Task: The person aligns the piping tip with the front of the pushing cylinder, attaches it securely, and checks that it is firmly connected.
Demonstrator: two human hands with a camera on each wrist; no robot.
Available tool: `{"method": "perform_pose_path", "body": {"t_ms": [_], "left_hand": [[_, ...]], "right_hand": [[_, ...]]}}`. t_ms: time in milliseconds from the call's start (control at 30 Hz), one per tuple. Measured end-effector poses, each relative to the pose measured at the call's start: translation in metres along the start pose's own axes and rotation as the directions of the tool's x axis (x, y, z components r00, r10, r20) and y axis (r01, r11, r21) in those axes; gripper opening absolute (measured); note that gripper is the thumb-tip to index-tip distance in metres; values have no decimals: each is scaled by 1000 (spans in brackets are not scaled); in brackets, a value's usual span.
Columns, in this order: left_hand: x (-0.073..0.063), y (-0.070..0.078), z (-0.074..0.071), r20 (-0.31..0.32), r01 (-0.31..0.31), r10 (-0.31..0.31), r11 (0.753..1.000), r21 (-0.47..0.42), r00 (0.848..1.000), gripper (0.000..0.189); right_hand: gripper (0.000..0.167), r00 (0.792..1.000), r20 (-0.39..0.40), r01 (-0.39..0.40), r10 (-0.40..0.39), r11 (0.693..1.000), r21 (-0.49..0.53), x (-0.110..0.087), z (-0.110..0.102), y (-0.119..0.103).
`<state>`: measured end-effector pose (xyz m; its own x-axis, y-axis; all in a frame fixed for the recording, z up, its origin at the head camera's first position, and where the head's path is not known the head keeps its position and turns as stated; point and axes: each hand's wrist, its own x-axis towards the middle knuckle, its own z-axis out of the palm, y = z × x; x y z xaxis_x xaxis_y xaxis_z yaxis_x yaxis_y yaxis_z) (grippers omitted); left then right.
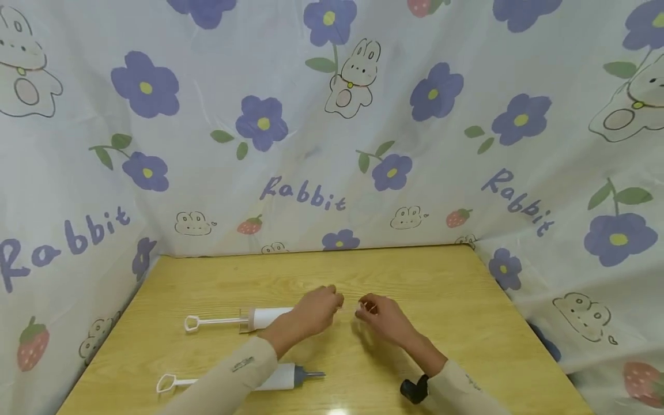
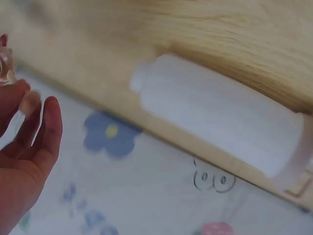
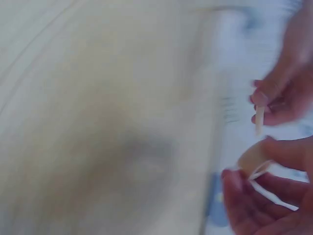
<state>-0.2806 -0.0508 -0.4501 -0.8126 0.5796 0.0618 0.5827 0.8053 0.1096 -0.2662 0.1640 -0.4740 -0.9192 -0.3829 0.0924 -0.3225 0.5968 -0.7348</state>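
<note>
Over the middle of the table my left hand [image 1: 315,311] pinches a small pale stick-like piece [image 3: 259,120] between thumb and fingers. Facing it, a short distance to the right, my right hand [image 1: 386,318] holds a small pale rounded piece [image 3: 252,159] with a thin looped edge at the fingertips. I cannot tell what kind either piece is. Beside the left wrist lies a white cylinder [image 1: 271,317] with a rod and loop handle [image 1: 192,324]; the left wrist view shows its short narrow neck [image 2: 139,78].
A second white cylinder [image 1: 280,377] lies nearer, partly hidden by the left sleeve, with a grey end cap [image 1: 300,376] and thin nozzle. A black object [image 1: 413,391] is by the right sleeve. Patterned cloth [image 1: 311,144] surrounds the wooden table [image 1: 436,276] at the back and sides.
</note>
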Motion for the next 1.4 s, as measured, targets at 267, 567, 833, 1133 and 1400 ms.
{"method": "perform_pose_path", "body": {"t_ms": [267,567,833,1133,1400], "left_hand": [[-77,-14,-52,-371,101,-328,851,-516,869,21],[-86,2,-44,-393,74,-356,813,-578,848,13],[-87,17,-41,-316,37,-387,681,-731,866,28],[-79,-8,-47,-174,141,-368,687,-713,913,30],[-71,-69,-11,177,293,-284,956,-26,942,44]], "right_hand": [[42,999,-39,-10,33,882,471,-13,-15,-37],[41,997,-25,79,-77,860,505,-8,9,-58],[39,996,1,79,-92,853,516,-6,25,-73],[41,1000,13,-23,19,756,654,-6,24,-66],[41,994,23,-90,103,709,699,-13,22,-61]]}}
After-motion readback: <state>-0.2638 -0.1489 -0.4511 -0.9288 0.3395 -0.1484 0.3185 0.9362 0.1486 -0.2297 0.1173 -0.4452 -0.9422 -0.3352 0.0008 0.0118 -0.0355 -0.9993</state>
